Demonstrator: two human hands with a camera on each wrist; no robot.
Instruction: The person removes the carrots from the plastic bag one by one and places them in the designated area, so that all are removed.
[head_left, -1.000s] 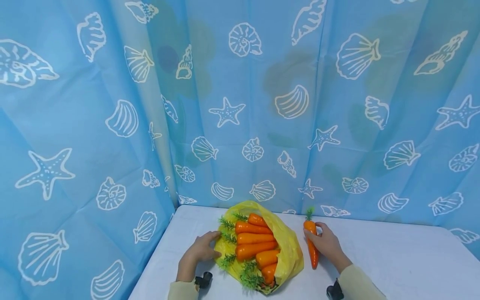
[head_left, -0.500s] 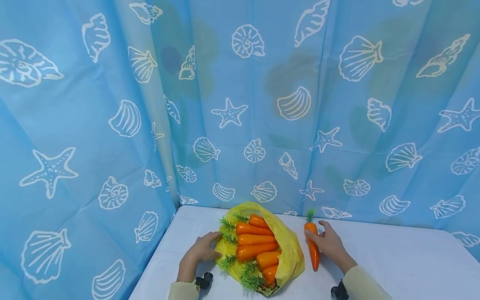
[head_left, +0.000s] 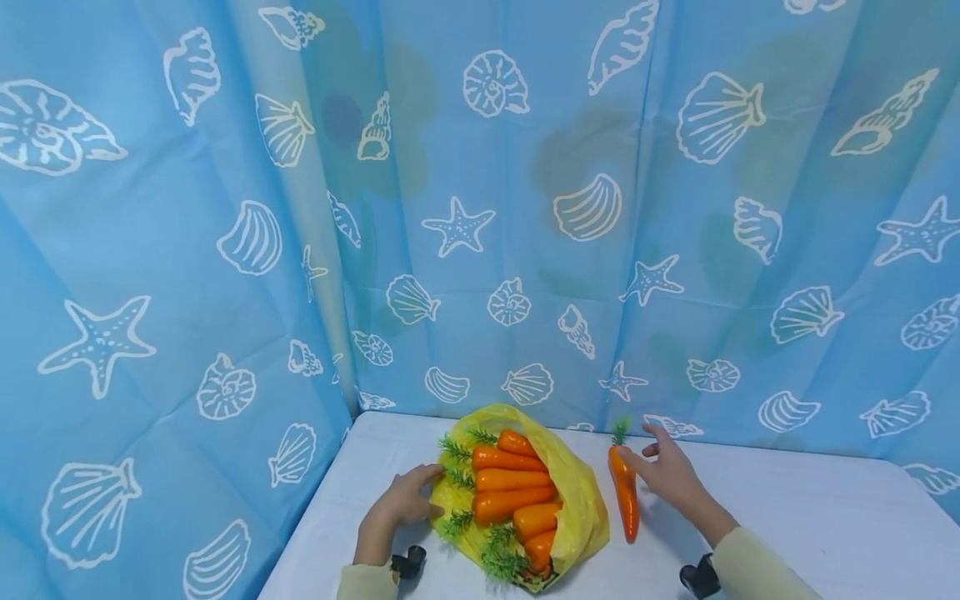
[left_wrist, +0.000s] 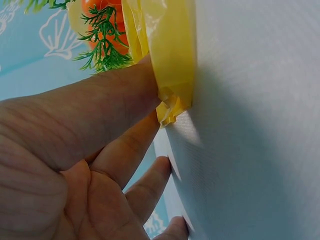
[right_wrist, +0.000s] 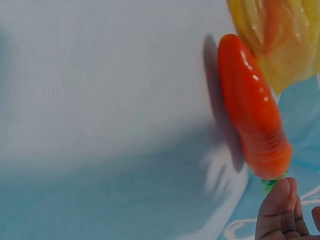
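A yellow plastic bag lies on the white table, its mouth facing left, with several orange toy carrots and their green tops showing. My left hand rests at the bag's rim, thumb and forefinger spread apart. In the left wrist view the thumb and forefinger tips are hidden behind the yellow film; other fingertips touch the table. To the right of the bag, one carrot lies alone. My right hand is beside its leafy end, thumb over the carrot's top; contact cannot be told. Its fingers are extended.
A blue curtain with white shell prints hangs behind and to the left of the table. White tabletop stretches to the right of the right hand. Black cameras sit on both wrists.
My right hand has loosened from around the single carrot and shifted slightly up and right, fingers spreading. The carrot stays on the table. My left hand and the bag stay in place.
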